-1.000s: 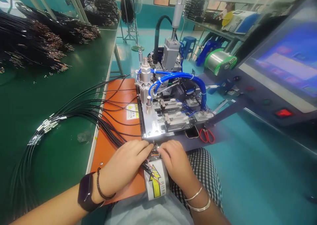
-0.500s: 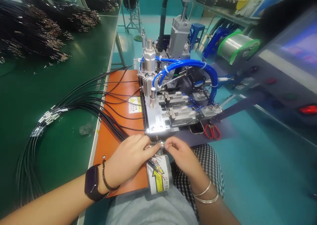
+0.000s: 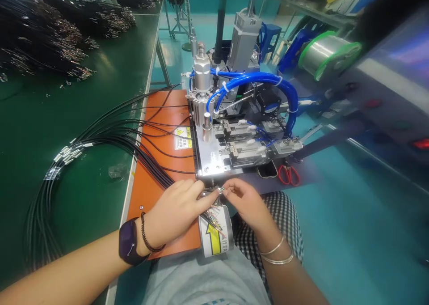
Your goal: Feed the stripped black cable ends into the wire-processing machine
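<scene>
My left hand (image 3: 176, 209) lies on the orange plate (image 3: 152, 186), fingers closed over a bundle of thin black cables (image 3: 140, 155) whose stripped coloured wire ends (image 3: 212, 216) stick out below it. My right hand (image 3: 244, 202) pinches a small metal part (image 3: 219, 189) at the cable tip, right against the left fingertips. Both hands sit just in front of the silver fixture plate (image 3: 214, 164) of a small machine with blue air hoses (image 3: 248, 79). A cylinder with a yellow arrow label (image 3: 214, 238) stands under my hands.
The black cables loop left over the green bench (image 3: 67, 130), with metal ferrules (image 3: 63, 157) on them. Piles of more cables (image 3: 50, 32) lie at the far left. Red-handled scissors (image 3: 287, 174) and a phone (image 3: 267, 171) lie right of the fixture. A solder spool (image 3: 326, 54) and a control panel (image 3: 395, 86) stand at the right.
The view has tilted and shifted, so the machine sits higher and closer. My right hand's fingers have gone from lying over the cable ends to a pinch at the tip.
</scene>
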{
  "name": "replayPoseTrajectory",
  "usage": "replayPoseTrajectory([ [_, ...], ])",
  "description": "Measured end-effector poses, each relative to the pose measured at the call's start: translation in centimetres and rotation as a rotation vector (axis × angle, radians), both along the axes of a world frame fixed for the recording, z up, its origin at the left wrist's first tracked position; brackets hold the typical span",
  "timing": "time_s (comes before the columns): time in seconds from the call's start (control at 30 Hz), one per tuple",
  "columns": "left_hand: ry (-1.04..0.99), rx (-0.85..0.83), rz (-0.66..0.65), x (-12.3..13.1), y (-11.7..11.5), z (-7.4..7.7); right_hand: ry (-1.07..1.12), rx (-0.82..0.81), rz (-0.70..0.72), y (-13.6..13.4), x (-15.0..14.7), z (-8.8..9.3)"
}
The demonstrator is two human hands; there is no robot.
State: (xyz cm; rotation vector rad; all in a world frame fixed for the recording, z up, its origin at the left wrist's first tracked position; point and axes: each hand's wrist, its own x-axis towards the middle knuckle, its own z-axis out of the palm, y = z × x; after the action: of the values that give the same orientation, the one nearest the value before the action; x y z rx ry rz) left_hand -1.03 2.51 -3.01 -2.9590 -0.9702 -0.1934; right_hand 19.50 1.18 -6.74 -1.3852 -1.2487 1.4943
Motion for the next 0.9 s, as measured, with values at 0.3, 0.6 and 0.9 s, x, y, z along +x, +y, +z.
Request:
replayPoseTrajectory([
  [0.3,0.027,0.005,0.017,0.2,-0.3,0.1,-0.042,0.037,-0.060,-0.1,-0.3,0.5],
  [0.6,0.160,-0.016,0.092,1.3,-0.9,1.4,0.011,0.001,-0.074,0.0,-0.6,-0.2],
  [0.9,0.091,0.000,0.064,0.5,-0.5,1.5,0.040,0.014,-0.091,-0.1,-0.7,-0.4],
])
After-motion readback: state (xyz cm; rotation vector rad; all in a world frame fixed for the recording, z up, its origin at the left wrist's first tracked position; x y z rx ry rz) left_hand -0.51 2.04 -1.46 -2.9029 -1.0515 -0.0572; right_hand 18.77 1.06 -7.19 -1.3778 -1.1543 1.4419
